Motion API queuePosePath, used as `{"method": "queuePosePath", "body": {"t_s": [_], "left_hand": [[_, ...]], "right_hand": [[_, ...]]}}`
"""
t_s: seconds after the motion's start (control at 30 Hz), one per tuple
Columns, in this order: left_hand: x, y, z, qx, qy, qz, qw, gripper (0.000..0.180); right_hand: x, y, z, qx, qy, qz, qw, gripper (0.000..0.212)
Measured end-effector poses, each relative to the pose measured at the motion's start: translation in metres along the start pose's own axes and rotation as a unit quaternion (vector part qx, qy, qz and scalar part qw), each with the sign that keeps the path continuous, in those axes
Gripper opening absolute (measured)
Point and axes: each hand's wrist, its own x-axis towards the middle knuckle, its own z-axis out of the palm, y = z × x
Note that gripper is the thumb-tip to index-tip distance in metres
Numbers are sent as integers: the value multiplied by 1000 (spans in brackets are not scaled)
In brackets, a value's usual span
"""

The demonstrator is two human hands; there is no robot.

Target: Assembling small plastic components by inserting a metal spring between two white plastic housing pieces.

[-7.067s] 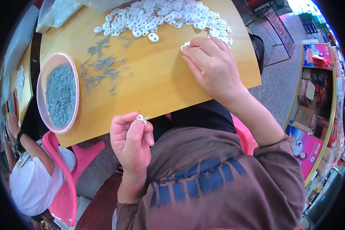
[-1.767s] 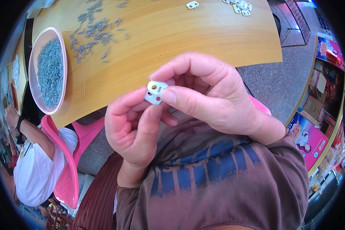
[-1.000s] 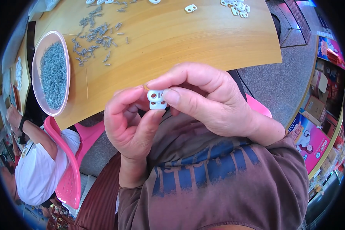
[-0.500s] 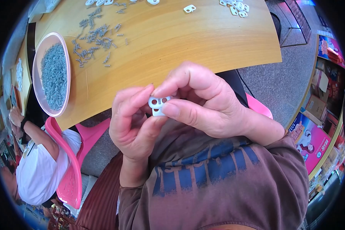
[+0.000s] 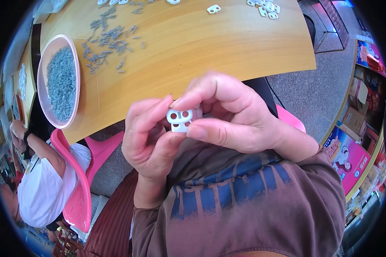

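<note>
A small white plastic cord lock (image 5: 180,121) with two round holes is held up between my hands, just off the table's near edge. My left hand (image 5: 148,135) pinches it from the left, thumb under its lower end and fingertips near its top. On the other side my right hand (image 5: 236,113) is closed about it, the index finger at its upper edge and the thumb tip against its lower right side. A grey sliver, perhaps a spring, shows between its two upper holes. The curled fingers hide its back.
Small metal springs (image 5: 116,45) lie scattered on the wooden table (image 5: 193,51). A pink-white bowl (image 5: 77,100) full of springs (image 5: 61,85) stands at the left edge. White cord lock parts (image 5: 268,7) sit at the far side. A co-worker in a white shirt (image 5: 45,188) sits left, by a pink chair (image 5: 83,192).
My right thumb has slid slightly right, uncovering more of the cord lock's lower part and its lower holes. Both hands otherwise stay in nearly the same place.
</note>
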Motion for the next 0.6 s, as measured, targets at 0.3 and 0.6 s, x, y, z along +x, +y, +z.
{"method": "queuePosePath", "body": {"t_s": [0.3,0.6], "left_hand": [[-3,-1,6,-37,20,-25,999,40],[-5,1,6,-45,25,-38,998,36]], "right_hand": [[0,-2,-1,39,4,25,999,21],[3,5,-6,-292,-5,-142,946,22]]}}
